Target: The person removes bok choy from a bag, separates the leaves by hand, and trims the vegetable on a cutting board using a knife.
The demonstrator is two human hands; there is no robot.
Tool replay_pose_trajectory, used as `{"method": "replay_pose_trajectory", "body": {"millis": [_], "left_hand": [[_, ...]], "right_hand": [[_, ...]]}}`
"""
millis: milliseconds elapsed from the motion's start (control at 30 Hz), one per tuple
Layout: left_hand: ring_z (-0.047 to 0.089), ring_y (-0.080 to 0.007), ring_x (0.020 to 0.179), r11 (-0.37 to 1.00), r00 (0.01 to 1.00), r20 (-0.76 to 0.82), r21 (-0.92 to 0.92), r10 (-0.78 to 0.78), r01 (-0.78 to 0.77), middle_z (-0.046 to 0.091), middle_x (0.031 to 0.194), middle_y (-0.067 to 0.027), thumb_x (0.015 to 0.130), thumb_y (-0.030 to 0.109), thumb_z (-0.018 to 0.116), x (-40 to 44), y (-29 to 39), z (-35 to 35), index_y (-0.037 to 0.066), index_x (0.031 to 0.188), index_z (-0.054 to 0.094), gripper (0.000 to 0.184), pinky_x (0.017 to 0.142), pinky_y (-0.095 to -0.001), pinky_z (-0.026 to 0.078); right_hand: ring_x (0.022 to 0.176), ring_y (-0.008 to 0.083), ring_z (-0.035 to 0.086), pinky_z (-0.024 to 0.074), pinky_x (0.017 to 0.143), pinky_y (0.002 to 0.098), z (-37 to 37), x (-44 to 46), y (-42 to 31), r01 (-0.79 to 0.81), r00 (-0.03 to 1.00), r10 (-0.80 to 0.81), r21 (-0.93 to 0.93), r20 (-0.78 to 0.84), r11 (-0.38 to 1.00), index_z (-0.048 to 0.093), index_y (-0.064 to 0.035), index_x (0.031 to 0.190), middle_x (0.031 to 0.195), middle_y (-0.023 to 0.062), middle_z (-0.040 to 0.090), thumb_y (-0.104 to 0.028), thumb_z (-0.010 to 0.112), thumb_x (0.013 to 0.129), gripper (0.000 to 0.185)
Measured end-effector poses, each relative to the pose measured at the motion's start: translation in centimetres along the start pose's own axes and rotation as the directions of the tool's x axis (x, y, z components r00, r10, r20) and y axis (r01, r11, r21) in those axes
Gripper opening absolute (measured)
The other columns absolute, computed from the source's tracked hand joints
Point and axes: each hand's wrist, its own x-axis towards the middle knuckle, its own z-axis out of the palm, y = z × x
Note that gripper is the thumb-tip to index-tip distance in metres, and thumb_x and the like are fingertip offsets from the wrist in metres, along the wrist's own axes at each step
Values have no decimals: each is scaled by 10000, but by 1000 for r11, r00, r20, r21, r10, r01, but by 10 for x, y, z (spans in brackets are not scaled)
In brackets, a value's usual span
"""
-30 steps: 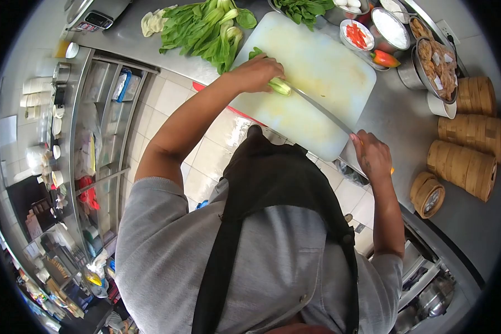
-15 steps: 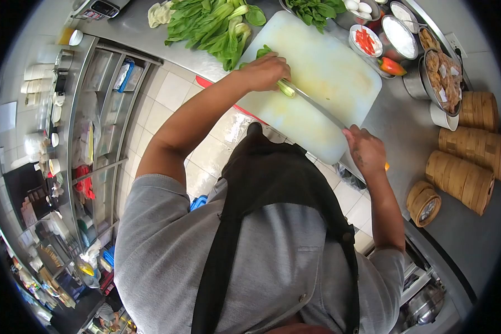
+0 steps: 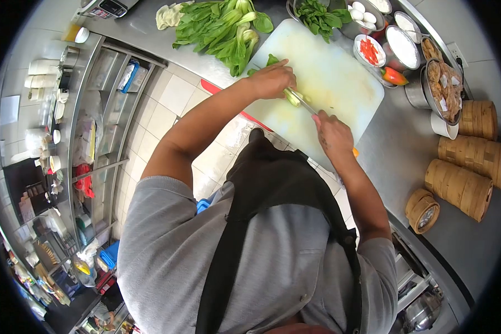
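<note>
My left hand (image 3: 273, 80) is closed around a bok choy (image 3: 292, 98) on the white cutting board (image 3: 345, 72). Its pale stem end pokes out to the right of my fingers, and green leaf shows behind them. In my right hand (image 3: 335, 136) is a kitchen knife (image 3: 308, 107), its orange handle end (image 3: 355, 152) visible past the wrist. The blade lies at the stem end, close to my left fingers; whether it touches the stem I cannot tell. A small cut piece of stem (image 3: 307, 97) rests beside the blade.
A heap of bok choy (image 3: 214, 36) lies left of the board. Behind and right stand a bowl of red strips (image 3: 368, 51), eggs (image 3: 369, 18), a container of white powder (image 3: 402, 47), a pepper (image 3: 394, 77) and bamboo steamers (image 3: 459, 186). Metal shelving (image 3: 86, 122) stands at left.
My right hand has drawn the knife up and left, bringing it closer to my left hand. My left hand still grips the bok choy; the whole view has shifted slightly.
</note>
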Motion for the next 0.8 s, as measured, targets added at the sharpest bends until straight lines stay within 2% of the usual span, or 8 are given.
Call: {"method": "replay_pose_trajectory", "body": {"millis": [267, 300, 400, 433, 533, 633, 667, 800], "left_hand": [[530, -253, 1244, 995, 995, -51, -43, -88, 86, 627, 1185, -55, 759, 78, 732, -16, -3, -6, 140, 1193, 652, 446, 1226, -517, 201], [576, -274, 1185, 997, 995, -76, 31, -64, 66, 639, 1162, -66, 765, 64, 708, -19, -9, -8, 127, 1178, 658, 422, 1166, -490, 332], [628, -290, 1103, 928, 951, -70, -251, -300, 274, 646, 1156, -100, 747, 57, 715, -18, -3, -36, 103, 1178, 664, 436, 1030, -437, 469], [684, -248, 944, 937, 940, -241, -309, -242, 162, 682, 1079, -106, 752, 88, 755, -13, -13, -31, 72, 1187, 665, 444, 869, -363, 533], [673, -217, 765, 612, 845, -226, -778, -485, 144, 720, 916, -113, 749, 171, 776, 39, -9, -43, 36, 1056, 710, 342, 761, -339, 532], [665, -188, 710, 746, 758, -284, -552, -587, 371, 713, 797, -135, 771, 369, 769, 103, 18, -104, -5, 915, 745, 402, 701, -337, 513], [669, -250, 694, 702, 703, -297, -593, -646, 395, 707, 774, -161, 743, 403, 769, 132, 5, -105, -8, 913, 749, 444, 711, -370, 518], [701, -294, 995, 703, 599, -388, -232, -700, 672, 718, 1070, -206, 796, 346, 715, 214, -52, -115, -18, 1009, 737, 422, 849, -352, 546]], "right_hand": [[734, 407, 655, 516, 662, 506, -34, -122, 100, -94, 993, 97, -55, 62, 994, 587, -78, 938, 777, 188, 654, -383, 514, 1013, 322], [734, 417, 649, 509, 654, 512, -40, -136, 107, -116, 991, 118, -34, 62, 993, 593, -68, 925, 778, 197, 654, -380, 536, 1005, 327], [730, 441, 634, 488, 632, 519, -47, -166, 113, -304, 953, 302, 117, 37, 946, 595, -45, 881, 760, 222, 644, -367, 579, 987, 339], [719, 453, 625, 477, 621, 518, -46, -173, 113, -372, 927, 373, 174, 26, 912, 593, -37, 858, 747, 230, 637, -366, 587, 985, 352], [632, 454, 579, 441, 575, 490, -36, -182, 105, -485, 853, 521, 314, -37, 816, 589, -17, 831, 685, 240, 598, -366, 599, 989, 384], [538, 186, 356, 367, 515, 364, -29, -180, 97, -540, 796, 605, 426, -23, 726, 541, 10, 786, 556, 114, 412, -394, 605, 998, 461], [548, 164, 346, 352, 511, 357, -24, -181, 97, -532, 791, 610, 446, -42, 720, 524, 9, 769, 556, 91, 386, -396, 604, 999, 472], [531, 211, 354, 360, 515, 380, -24, -190, 91, -530, 786, 613, 424, -81, 735, 508, 4, 750, 560, 147, 408, -391, 605, 995, 475]]}}
